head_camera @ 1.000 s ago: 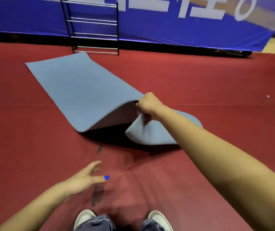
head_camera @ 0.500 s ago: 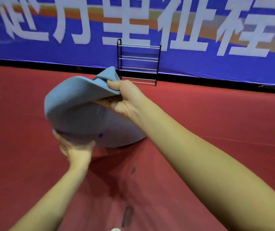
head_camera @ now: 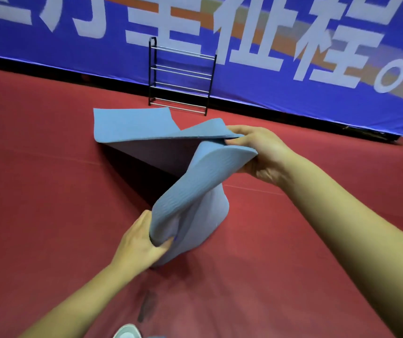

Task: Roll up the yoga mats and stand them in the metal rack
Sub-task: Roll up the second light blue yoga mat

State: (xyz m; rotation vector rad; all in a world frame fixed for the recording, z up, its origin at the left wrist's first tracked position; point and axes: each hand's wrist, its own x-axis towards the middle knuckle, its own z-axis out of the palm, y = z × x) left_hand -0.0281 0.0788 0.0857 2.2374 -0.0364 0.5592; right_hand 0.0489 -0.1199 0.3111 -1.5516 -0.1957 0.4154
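Barely beginning: gripping the near end of the blue yoga mat [head_camera: 161, 142] off the red floor [head_camera: 37, 191], right hand [head_camera: 259, 152] pinching one corner, left hand [head_camera: 142, 242] curling fingers round the other. Lying unrolled, far end near the empty-looking metal rack [head_camera: 181, 76]. Hiding any other mats; left fingertips tucked behind foam.

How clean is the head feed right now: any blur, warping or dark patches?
Head view: banner lettering smeared by motion; floor line bows from wide-angle distortion; deep shadow under the lifted mat; both hands and the rack read fairly sharp.
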